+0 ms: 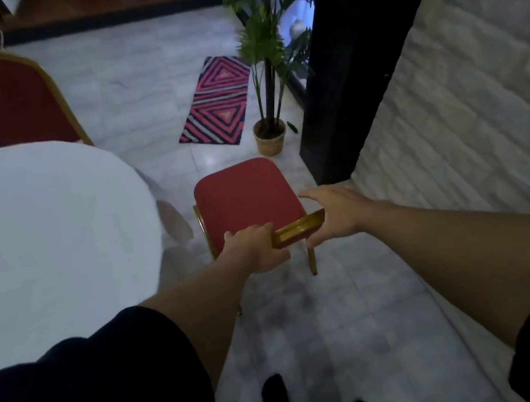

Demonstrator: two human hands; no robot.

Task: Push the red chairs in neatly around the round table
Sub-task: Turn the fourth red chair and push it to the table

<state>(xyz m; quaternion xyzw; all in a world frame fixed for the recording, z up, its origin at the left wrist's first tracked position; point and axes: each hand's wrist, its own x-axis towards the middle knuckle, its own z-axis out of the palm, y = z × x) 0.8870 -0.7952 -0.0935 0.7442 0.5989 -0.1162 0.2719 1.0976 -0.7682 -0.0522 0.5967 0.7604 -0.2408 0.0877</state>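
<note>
A red chair with a gold frame stands on the floor right of the round table, a gap away from its white cloth. I look down on its seat and the gold top rail of its back. My left hand grips the left end of that rail. My right hand rests at the rail's right end, fingers spread, thumb under the rail. A second red chair stands at the table's far side, its back towards me.
A potted palm and a striped pink rug lie beyond the chair. A black pillar and a white brick wall close the right side. My dark shoes stand on the marble floor.
</note>
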